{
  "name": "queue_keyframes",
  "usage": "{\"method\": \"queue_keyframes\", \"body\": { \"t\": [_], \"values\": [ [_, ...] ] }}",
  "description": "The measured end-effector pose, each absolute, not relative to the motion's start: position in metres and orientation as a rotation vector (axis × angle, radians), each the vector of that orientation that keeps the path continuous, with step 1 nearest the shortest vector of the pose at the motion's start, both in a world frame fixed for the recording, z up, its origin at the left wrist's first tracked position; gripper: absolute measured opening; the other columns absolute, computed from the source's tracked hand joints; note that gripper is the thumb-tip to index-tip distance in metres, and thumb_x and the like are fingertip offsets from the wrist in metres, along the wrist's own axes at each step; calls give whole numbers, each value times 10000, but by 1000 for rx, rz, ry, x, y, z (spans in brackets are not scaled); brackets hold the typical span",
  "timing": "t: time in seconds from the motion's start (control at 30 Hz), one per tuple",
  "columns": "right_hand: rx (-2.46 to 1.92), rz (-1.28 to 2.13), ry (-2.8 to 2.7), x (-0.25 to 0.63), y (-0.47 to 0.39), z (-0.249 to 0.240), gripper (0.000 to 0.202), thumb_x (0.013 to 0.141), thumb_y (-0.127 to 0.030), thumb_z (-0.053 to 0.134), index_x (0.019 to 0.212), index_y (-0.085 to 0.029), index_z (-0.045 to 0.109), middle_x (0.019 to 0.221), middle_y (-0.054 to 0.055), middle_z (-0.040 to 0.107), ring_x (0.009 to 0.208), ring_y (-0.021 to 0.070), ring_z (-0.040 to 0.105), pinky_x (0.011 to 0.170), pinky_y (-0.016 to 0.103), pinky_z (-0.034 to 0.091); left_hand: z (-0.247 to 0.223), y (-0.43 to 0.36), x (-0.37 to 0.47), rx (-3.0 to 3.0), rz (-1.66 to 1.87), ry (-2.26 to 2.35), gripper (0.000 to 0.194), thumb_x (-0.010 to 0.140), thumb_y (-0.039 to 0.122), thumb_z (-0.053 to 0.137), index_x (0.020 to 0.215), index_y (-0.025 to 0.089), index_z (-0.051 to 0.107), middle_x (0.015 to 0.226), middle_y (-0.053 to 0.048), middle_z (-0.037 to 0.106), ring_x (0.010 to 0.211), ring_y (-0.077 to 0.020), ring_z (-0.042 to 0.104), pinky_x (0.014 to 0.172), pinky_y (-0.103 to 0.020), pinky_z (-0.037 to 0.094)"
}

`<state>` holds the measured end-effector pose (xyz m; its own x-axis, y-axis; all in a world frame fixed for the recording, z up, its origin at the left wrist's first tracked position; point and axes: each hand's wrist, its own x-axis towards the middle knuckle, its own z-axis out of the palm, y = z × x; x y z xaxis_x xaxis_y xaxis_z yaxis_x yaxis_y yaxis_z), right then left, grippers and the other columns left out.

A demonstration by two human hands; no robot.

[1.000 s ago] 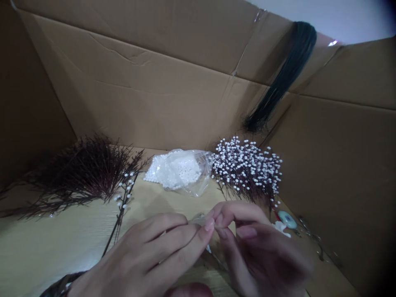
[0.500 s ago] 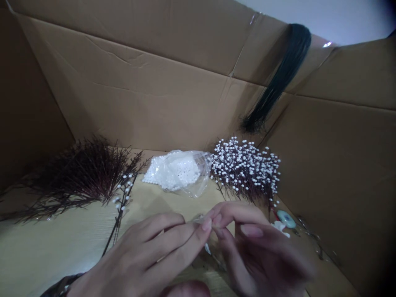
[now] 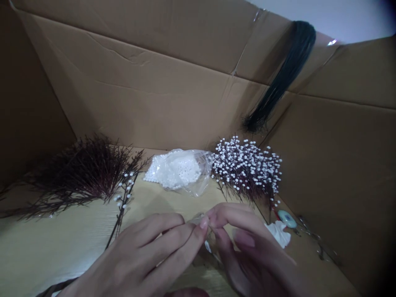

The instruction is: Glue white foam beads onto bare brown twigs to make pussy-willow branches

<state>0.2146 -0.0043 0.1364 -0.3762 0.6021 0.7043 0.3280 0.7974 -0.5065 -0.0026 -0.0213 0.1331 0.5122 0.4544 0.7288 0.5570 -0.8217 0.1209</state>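
My left hand (image 3: 145,255) reaches in from the lower left, its fingers closed together and its fingertips meeting those of my right hand (image 3: 253,243). Thumb and forefinger of the right are pinched. Whatever sits between the fingertips is too small and covered to name; a pale, see-through scrap (image 3: 196,218) shows just behind them. Below the pinch, a small white piece (image 3: 208,246) is partly visible. Beyond the hands lies a clear plastic bag of white beads (image 3: 182,169). To its right is a bunch of dark stems tipped with white beads (image 3: 247,165).
At the left rests a pile of bare dark stems (image 3: 86,173), with a few beaded stems (image 3: 125,194) beside it. A green wire bundle (image 3: 284,74) hangs over the cardboard wall (image 3: 139,82). On the right are crumpled white tissue (image 3: 280,233), a light-blue object (image 3: 287,218) and metal pieces (image 3: 318,243).
The right hand has turned and lowered slightly, showing more of the white tissue. Both hands' fingertips stay together, shifted a little left. The view has moved slightly.
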Motion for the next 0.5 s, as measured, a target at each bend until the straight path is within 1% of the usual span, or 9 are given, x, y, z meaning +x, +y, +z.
{"method": "queue_keyframes", "body": {
  "t": [0.1,0.17,0.27,0.4,0.5],
  "values": [
    [-588,225,-1937,213,0,131,634,856,35,581,1373,-323,499,1020,8,680,895,151,698,766,242,626,133,-21,-2,-2669,-1224,-868,390,942,262,669,1310,151,603,1050,-20,768,1031,-203,681,899,-294,594],
    [-529,167,-1935,211,2,129,693,849,24,591,1437,-313,444,1031,24,675,894,168,690,754,293,629,132,-21,-2,-2673,-1254,-864,420,940,273,674,1331,145,591,1048,-28,771,1039,-206,679,902,-295,596],
    [-510,152,-1935,207,2,132,716,832,35,572,1460,-277,427,1031,48,653,915,176,669,723,301,626,131,-22,-2,-2671,-1265,-873,439,944,300,667,1348,148,584,1045,-31,775,1036,-206,679,896,-290,599],
    [-464,218,-1853,203,3,138,708,776,112,503,1391,-238,490,1009,56,637,900,172,674,694,284,628,128,-24,-4,-2655,-1191,-939,492,962,295,636,1422,162,521,1112,-35,765,1088,-225,670,898,-321,613],
    [-446,271,-1841,203,4,139,700,760,130,501,1369,-216,496,1008,59,632,887,173,681,701,291,635,125,-25,-4,-2652,-1171,-970,522,970,302,621,1460,194,480,1150,-30,759,1119,-229,665,916,-330,612]
  ]
}}
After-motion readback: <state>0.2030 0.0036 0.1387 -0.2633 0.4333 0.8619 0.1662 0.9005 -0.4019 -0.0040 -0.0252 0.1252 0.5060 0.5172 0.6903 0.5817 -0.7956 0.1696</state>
